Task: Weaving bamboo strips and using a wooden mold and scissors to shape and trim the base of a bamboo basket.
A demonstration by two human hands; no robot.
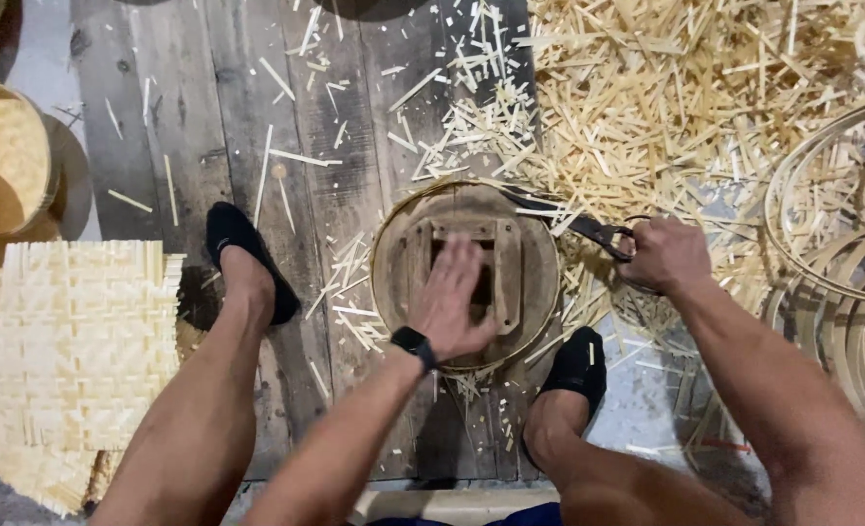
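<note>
A round wooden form [533, 261] with a thin bamboo rim lies on the plank floor between my feet. My left hand [455, 297], a black watch on its wrist, presses flat on the square wooden block in the middle of the form. My right hand [664, 255] is closed around the handles of large dark metal shears [567, 216], whose blades reach left over the form's upper right edge.
A thick heap of cut bamboo strips [685, 97] covers the upper right floor. Bamboo hoops [831, 263] are stacked at the right. A square woven bamboo mat [67, 341] lies at the left, with round woven baskets [4, 156] behind it. My black-shod feet [247, 258] flank the form.
</note>
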